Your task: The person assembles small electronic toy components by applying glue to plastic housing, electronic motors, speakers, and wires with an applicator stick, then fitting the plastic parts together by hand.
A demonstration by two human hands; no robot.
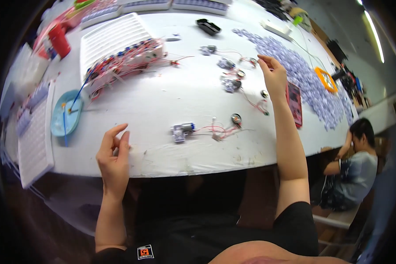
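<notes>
My left hand (112,156) is raised over the front edge of the table, its thumb and bent fingers apart and holding nothing. To its right lies a small motor with a clear plastic housing (180,132), wired by thin red and white leads to a small round speaker (236,119). My right hand (273,77) reaches farther across, fingers bent and slightly apart. Its fingertips are beside another small round part on wires (253,62); whether they touch it is unclear. More wired motors (231,83) lie to the left of this hand.
A white tray (114,37) carries many wired parts. A blue dish (66,114) holds thin sticks. Clear plastic pieces (303,66) spread across the right side, near a red-edged phone (295,103) and an orange frame (325,80). Another person (354,169) sits at right.
</notes>
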